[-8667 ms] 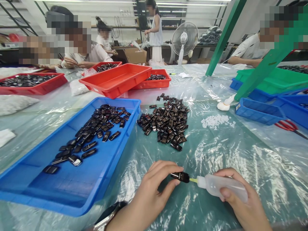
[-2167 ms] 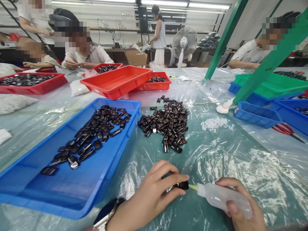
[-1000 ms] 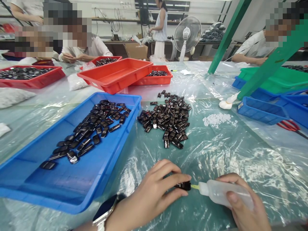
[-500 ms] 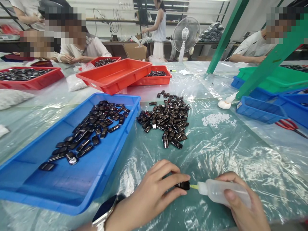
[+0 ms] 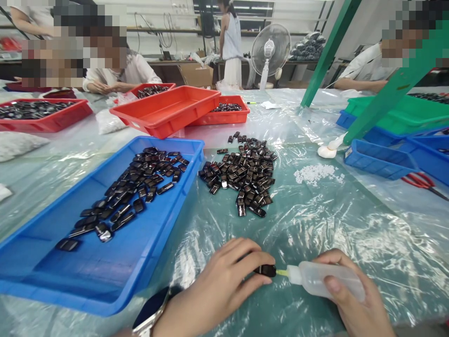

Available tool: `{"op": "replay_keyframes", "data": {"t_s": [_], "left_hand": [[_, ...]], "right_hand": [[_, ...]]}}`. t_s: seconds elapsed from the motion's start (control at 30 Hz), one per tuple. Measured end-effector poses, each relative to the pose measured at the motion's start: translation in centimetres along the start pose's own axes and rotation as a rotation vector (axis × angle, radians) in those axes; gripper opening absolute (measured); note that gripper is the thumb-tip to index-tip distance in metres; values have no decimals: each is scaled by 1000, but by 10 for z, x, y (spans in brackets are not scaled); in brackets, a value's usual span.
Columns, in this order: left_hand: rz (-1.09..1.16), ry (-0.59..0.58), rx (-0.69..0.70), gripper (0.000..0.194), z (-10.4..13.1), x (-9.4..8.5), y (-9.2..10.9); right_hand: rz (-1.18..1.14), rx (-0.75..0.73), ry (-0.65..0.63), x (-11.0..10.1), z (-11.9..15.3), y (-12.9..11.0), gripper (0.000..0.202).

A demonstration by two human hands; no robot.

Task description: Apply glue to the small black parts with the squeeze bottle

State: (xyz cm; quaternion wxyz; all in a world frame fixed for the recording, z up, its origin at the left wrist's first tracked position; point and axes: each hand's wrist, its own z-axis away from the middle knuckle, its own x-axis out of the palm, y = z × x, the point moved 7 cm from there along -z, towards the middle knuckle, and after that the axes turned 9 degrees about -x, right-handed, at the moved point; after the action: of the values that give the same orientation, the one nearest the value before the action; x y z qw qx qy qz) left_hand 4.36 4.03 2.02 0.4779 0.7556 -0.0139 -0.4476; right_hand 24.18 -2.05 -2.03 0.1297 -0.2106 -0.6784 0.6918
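Above crinkled film (image 5: pixel 308 229), glossy piece (image 5: pixel 268 270), translucent bottle (image 5: pixel 315 278), tip (image 5: pixel 282 273) seemingly meeting piece

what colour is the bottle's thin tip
The tip is yellow-green, seen in the head view.

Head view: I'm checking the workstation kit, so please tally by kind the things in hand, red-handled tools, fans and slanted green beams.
Squeeze bottle in right hand: 1
Dark piece in left hand: 1
Red-handled tool: 1
Fan: 1
Slanted green beams: 2
Total: 6
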Motion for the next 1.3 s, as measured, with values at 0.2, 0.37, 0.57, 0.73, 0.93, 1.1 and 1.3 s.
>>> {"op": "replay_keyframes", "data": {"t_s": [0.2,0.37,0.57,0.73,0.93,1.1,1.3], "left_hand": [[-32,-52,-64,13,0,1,2],[-63,-39,-87,24,1,0,0],[111,12,-110,34,1,0,-11],[223,51,-153,33,-1,-1,-17],[213,47,-134,29,-1,-2,-13],[190,56,-108,29,-1,-3,-11],[176,31,-132,28,1,-2,-12]], "right_hand": [[59,-20,15,1,2,-3,50],[107,-30,62,0,5,-7,49],[91,-45,85,-2,6,-7,51],[63,-41,89,0,6,-7,51],[57,-24,85,-1,6,-4,51],[57,-18,84,-3,5,-1,53],[52,-16,83,-4,5,2,54]]}}
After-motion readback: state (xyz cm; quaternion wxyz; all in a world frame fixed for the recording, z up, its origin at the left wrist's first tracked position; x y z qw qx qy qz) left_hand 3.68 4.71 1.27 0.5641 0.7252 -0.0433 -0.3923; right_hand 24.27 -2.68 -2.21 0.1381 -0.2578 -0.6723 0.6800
